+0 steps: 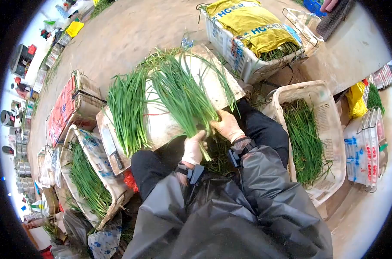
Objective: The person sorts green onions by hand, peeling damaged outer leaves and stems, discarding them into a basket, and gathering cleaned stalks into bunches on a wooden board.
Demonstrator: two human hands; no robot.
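My left hand [194,148], in a pale glove, is closed around the stem ends of a loose bunch of garlic chives [178,93]. Close to its right, my right hand [227,125], also gloved, has its fingers closed on stems at the right side of the same bunch. The long leaves fan away from me over a whitish board [161,126] across my knees. A neater pile of garlic chives [127,114] lies on the board's left side. Beside that pile is a knife [114,154]. A thin red tie [156,114] rests between pile and bunch.
A white crate [334,142] of greens stands on my right, another crate [114,190] of greens on my left. Ahead right, a crate [230,54] is covered by a yellow sack [252,26]. A crate with red wrapping [63,108] stands left of the board.
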